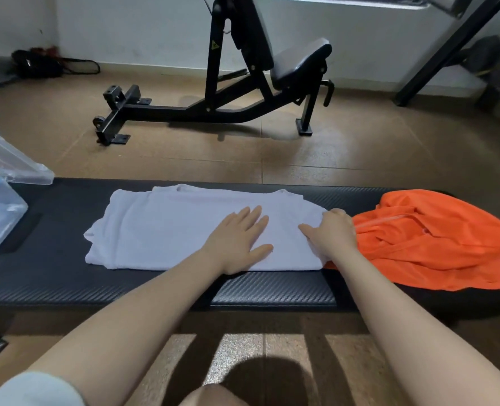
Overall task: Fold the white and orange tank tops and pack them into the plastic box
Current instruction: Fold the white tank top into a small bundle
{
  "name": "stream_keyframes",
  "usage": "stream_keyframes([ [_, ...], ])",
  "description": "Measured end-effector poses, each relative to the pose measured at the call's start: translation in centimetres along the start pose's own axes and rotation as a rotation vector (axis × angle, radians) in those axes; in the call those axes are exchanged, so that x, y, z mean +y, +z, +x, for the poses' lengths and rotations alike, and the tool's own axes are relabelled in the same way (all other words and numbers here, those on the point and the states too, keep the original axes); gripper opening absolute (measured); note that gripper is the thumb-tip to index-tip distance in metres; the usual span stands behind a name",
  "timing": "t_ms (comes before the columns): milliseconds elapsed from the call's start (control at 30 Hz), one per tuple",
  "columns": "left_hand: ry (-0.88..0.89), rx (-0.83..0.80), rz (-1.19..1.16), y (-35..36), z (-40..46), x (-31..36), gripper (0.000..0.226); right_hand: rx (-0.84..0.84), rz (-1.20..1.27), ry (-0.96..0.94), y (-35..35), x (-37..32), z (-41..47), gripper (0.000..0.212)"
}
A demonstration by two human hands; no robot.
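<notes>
Across the black padded bench, the left hand is lying flat, grip open, pinning the half-folded white cotton tank top while the right hand is pinching its right edge beside the crumpled orange tank top, likely for the next fold.

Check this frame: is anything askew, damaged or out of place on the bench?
Nothing damaged. The orange tank top lies crumpled and unfolded at the right end of the bench, one corner tucked under the white tank top, which lies flat under both hands.

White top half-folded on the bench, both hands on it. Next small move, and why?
Probably fold the right end leftward: the right hand grips the white tank top at its right edge, while the left hand lies flat, pinning the middle. The orange tank top lies unfolded.
</notes>
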State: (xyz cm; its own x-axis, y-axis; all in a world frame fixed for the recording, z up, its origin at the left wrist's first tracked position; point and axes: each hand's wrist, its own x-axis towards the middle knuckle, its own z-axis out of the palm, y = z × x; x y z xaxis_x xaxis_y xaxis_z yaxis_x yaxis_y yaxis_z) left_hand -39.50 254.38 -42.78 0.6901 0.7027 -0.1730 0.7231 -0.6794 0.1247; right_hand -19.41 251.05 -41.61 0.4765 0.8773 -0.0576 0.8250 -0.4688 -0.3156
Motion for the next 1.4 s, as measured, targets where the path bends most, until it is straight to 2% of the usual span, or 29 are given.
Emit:
stream_keyframes([
  [133, -0.041, 0.016, 0.015, 1.0, 0.6, -0.1, 0.093, 0.041, 0.149, -0.022, -0.1, -0.6, -0.1, 0.038],
  [200, -0.048, 0.009, -0.011, 1.1, 1.0, 0.2, 0.093, 0.062, 0.233, -0.024, -0.4, -0.5, -0.2, 0.031],
  [267, -0.069, -0.001, -0.050, 0.9, 1.1, 0.4, 0.084, 0.051, 0.346, 0.019, -0.7, -0.6, 0.0, 0.030],
  [333, -0.099, 0.012, -0.190, 0.1, 1.3, 0.5, 0.064, -0.009, 0.505, 0.093, -0.9, -0.8, 0.8, 0.032],
  [400, -0.128, 0.006, -0.532, -0.6, 1.6, 0.5, 0.051, -0.103, 0.656, 0.139, -1.4, -1.3, 1.4, 0.040],
  [500, -0.240, -0.021, -1.487, -2.5, 1.8, 1.4, 0.048, -0.115, 0.642, 0.093, -2.1, -3.1, 1.1, 0.054],
  [533, -0.292, 0.011, -1.657, -3.1, 1.9, 1.4, 0.047, -0.099, 0.574, 0.026, -2.4, -4.0, 0.5, 0.059],
  [633, -0.389, 0.124, -1.835, -4.5, 2.0, 0.5, 0.048, -0.205, 0.448, -0.279, -2.6, -7.7, -1.9, 0.059],
  [700, -0.493, 0.138, -1.820, -4.9, 1.7, -0.3, 0.045, -0.338, 0.346, -0.393, -2.2, -9.2, -3.2, 0.049],
  [733, -0.539, 0.141, -1.794, -4.8, 1.5, -0.5, 0.041, -0.336, 0.341, -0.404, -2.1, -9.2, -3.4, 0.045],
  [833, -0.535, 0.162, -1.650, -4.1, 1.3, -0.7, 0.024, -0.072, 0.395, -0.320, -2.0, -6.8, -2.5, 0.033],
  [900, -0.510, 0.217, -1.577, -3.9, 1.4, -0.3, 0.020, 0.018, 0.389, -0.179, -1.2, -4.6, -1.3, 0.031],
  [1000, -0.516, 0.255, -1.488, -3.9, 1.7, 0.5, 0.025, -0.037, 0.497, 0.064, -0.2, -3.1, -0.2, 0.040],
  [1100, -0.477, 0.288, -1.348, -3.3, 1.9, 1.0, 0.070, -0.024, 0.613, 0.220, 0.0, -3.1, 0.7, 0.049],
  [1133, -0.439, 0.276, -1.310, -3.2, 1.8, 1.2, 0.074, -0.032, 0.641, 0.256, 0.1, -3.1, 1.3, 0.047],
  [1233, -0.394, 0.219, -1.198, -3.3, 1.4, 1.4, 0.059, -0.134, 0.673, 0.291, 0.1, -3.6, 2.5, 0.030],
  [1300, -0.424, 0.203, -1.219, -3.3, 1.2, 1.1, 0.053, -0.190, 0.603, 0.275, -0.2, -4.3, 2.9, 0.014],
  [1400, -0.458, 0.230, -1.226, -3.1, 0.8, 0.6, 0.052, -0.212, 0.614, 0.185, -1.6, -5.4, 3.3, 0.031],
])
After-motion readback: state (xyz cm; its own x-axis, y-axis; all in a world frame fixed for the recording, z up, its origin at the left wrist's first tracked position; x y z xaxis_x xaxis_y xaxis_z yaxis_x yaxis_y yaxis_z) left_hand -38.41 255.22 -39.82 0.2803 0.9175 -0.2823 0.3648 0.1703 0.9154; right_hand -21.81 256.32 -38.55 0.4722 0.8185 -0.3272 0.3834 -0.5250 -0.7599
